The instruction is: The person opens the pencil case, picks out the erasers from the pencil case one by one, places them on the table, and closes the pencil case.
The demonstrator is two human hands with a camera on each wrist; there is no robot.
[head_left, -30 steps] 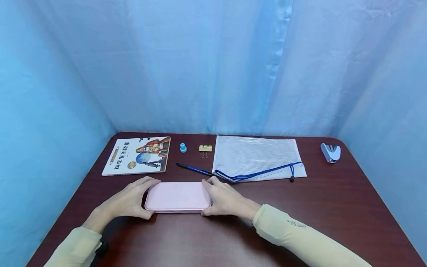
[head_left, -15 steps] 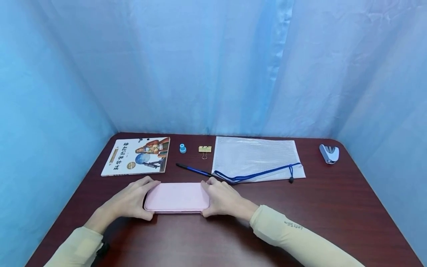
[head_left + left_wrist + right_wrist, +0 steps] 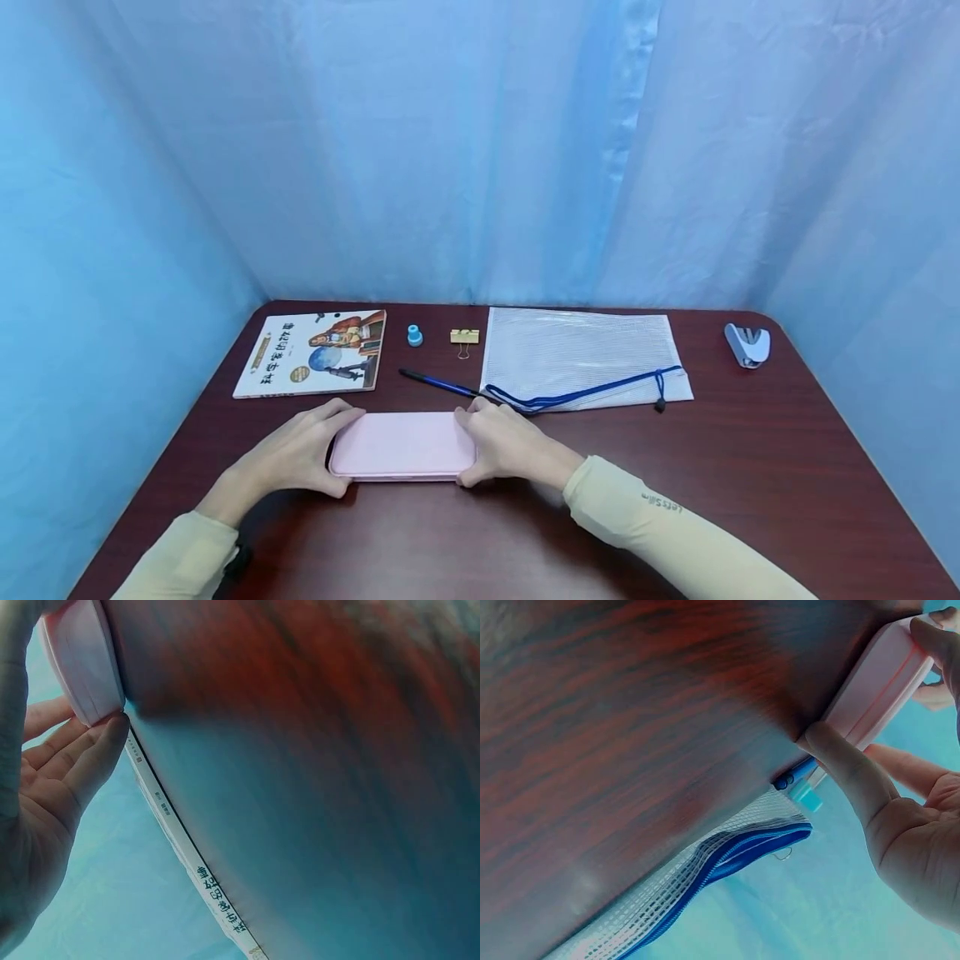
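Observation:
A flat pink case (image 3: 405, 443) with rounded corners lies lengthwise on the table in front of the person. My left hand (image 3: 300, 454) grips its left end, thumb at the near edge and fingers round the far corner. At the other end my right hand (image 3: 510, 442) holds it the same way. The left wrist view shows the end of the case (image 3: 84, 660) between thumb and fingers. Along the side of the case (image 3: 877, 682) in the right wrist view runs a seam; the lid is down and the inside is hidden.
Behind the case lie a book (image 3: 311, 354), a light-blue small cap-shaped piece (image 3: 415, 335), a yellow binder clip (image 3: 464, 337) and a blue pen (image 3: 442, 383). A white mesh zip pouch (image 3: 577, 354) overlaps the pen's end. A small stapler (image 3: 747, 345) sits far right.

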